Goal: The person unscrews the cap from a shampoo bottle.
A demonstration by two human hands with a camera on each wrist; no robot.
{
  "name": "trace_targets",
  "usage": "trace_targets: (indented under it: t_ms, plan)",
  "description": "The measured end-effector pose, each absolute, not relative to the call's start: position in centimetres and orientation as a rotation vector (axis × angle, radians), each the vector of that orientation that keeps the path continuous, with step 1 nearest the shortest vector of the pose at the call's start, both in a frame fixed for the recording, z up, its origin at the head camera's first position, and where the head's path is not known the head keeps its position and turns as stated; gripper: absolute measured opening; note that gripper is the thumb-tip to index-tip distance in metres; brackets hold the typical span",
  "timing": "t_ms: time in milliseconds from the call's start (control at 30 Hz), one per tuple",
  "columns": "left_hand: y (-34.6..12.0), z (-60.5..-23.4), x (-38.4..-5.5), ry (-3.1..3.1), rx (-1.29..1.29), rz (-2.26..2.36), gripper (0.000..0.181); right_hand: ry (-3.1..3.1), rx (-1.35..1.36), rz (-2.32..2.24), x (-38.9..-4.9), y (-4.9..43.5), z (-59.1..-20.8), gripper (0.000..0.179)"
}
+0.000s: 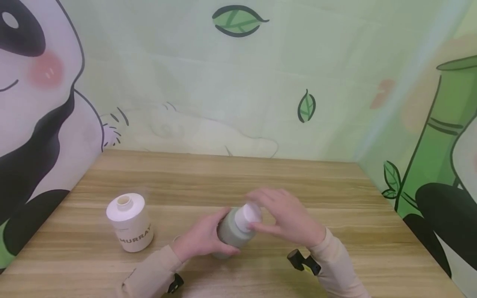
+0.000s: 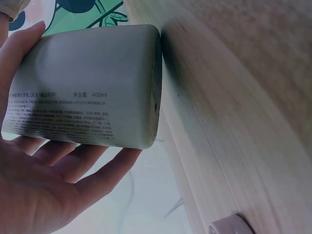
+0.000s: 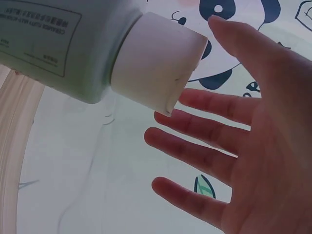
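My left hand (image 1: 203,236) grips a grey-green bottle (image 1: 231,231) round its body, thumb on one side and fingers on the other. The bottle tilts, its base close over the table in the left wrist view, where small print and "400ml" show on its label. A wide white cap (image 3: 158,61) tops it. Over that cap hovers my right hand (image 1: 288,215), fingers spread and nearly straight. In the right wrist view the thumb stands apart from the cap, and the index fingertip overlaps its edge.
A white bottle (image 1: 130,223) marked "MURRAY", its neck bare, stands on the wooden table (image 1: 298,178) at the left. A small round piece (image 2: 229,225) lies on the tabletop, mostly hidden behind my left wrist in the head view. A panda-printed cloth (image 1: 186,82) hangs behind.
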State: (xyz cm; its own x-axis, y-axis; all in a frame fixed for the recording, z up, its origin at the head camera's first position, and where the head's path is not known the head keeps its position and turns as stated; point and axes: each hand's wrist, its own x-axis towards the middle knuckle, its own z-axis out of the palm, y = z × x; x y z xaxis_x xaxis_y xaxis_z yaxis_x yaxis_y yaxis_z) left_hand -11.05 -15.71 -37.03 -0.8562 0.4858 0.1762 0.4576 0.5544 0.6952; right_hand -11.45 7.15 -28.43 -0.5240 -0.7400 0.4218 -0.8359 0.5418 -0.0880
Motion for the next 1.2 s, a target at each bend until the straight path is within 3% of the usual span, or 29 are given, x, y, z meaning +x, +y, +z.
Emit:
trace_targets:
  t_ms: [600, 1033, 1200]
  plan:
    - [-15.61, -36.92, -10.96, 2.73, 0.814, 1.224, 0.079, -2.31, 1.419, 0.38, -11.55, 7.14, -28.54, 0.044]
    - [-15.71, -36.91, -11.11, 2.707, 0.822, 1.225, 0.079, -2.203, 1.666, 0.314, -11.97, 7.3, -28.39, 0.051]
    - [-15.61, -36.98, -11.06, 2.719, 0.842, 1.211, 0.078, -2.214, 1.614, 0.324, -11.88, 7.33, -28.66, 0.054]
